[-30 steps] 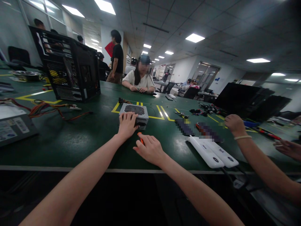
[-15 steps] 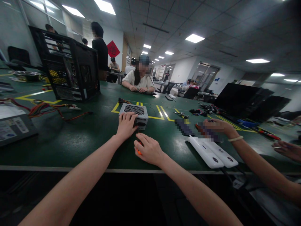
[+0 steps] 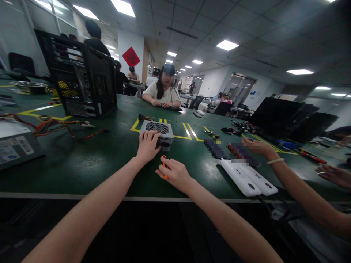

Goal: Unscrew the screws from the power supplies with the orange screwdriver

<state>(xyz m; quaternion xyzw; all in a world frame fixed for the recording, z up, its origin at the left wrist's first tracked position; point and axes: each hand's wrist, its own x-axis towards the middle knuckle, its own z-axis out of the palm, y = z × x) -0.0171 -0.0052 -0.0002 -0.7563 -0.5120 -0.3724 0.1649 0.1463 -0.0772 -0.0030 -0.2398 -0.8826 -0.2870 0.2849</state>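
Note:
A small grey computer power supply [image 3: 165, 138] with perforated faces sits on the green table in front of me. My left hand [image 3: 149, 145] grips it, with the fingers over its near top edge and the thumb against the near side. Close by on the right, my right hand [image 3: 175, 173] is closed around an orange-handled tool [image 3: 165, 165]. Part of the orange handle shows between the fingers; the rest is hidden, so its exact kind cannot be told. The right hand is apart from the power supply. Behind the unit lies a bundle of its cables [image 3: 145, 117].
A black computer case [image 3: 100, 87] stands at left, with a larger power supply [image 3: 19, 144] and loose wires nearer. White power banks [image 3: 241, 179] lie at right beside another person's hand [image 3: 256, 147]. Black monitors [image 3: 276, 113] stand farther right. A person [image 3: 161, 91] sits opposite.
My right hand's fingers have shifted, and more of the orange handle shows. My left hand stays on the power supply. A person standing in the background has moved left.

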